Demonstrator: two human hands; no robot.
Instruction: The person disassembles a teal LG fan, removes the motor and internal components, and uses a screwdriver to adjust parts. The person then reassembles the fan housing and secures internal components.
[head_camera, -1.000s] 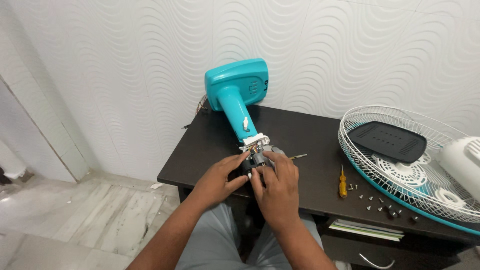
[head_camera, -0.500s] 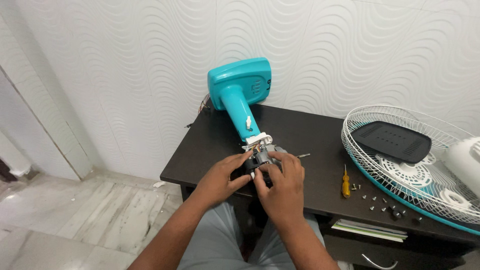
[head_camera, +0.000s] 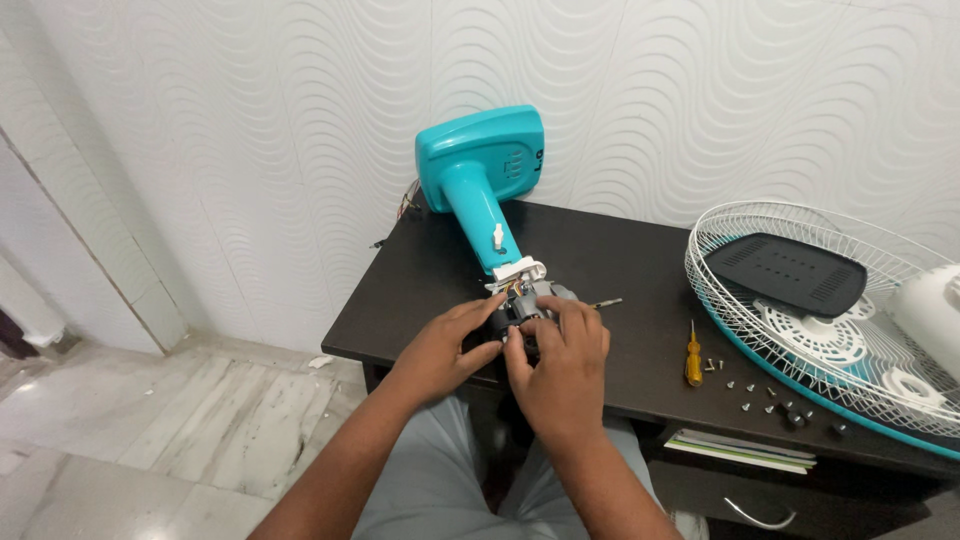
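Fan motor (head_camera: 528, 305) between both hands

The fan stand (head_camera: 482, 175) is glossy teal plastic, smooth. The motor (head_camera: 527, 305) at its near end shows dull grey metal. The table (head_camera: 620, 260) is matt dark wood. At its right edge, the grille (head_camera: 760, 225) is white-coated wire.

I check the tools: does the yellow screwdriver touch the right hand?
Apart. The head view shows bare dark table between the yellow screwdriver and the right hand.
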